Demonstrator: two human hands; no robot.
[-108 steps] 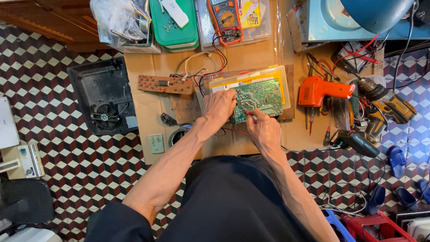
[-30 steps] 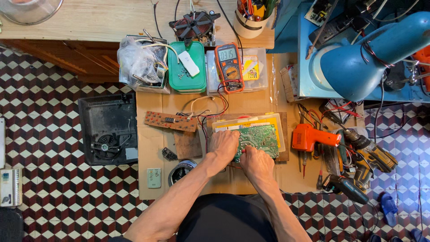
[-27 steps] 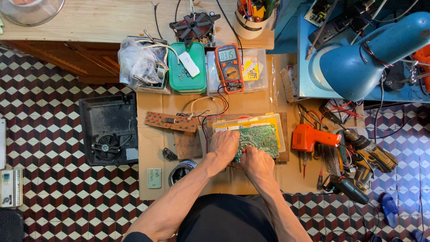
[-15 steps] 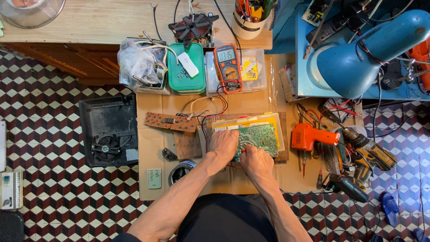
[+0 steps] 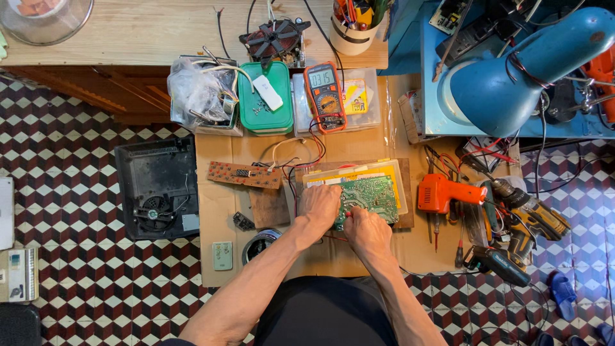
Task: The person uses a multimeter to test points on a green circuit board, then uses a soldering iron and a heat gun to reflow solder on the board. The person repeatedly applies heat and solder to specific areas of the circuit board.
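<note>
Head view shows the left hand (image 5: 318, 206) and right hand (image 5: 366, 229) curled down on the green circuit board's (image 5: 369, 195) near-left edge, apparently steadying it flat on a yellow sheet (image 5: 391, 172), mid-bench.

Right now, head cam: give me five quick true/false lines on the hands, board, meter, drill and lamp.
1. Both hands are on the green board. True: the left hand and right hand rest on the green board.
2. The meter lies on the floor tiles. False: the meter lies on a clear box at the far side of the cardboard.
3. The orange drill is right of the board. True: the orange drill lies just to its right.
4. The lamp is red. False: the lamp is blue.
5. The left hand holds the brown board. False: the brown board lies apart, left of the hands, untouched.
</note>
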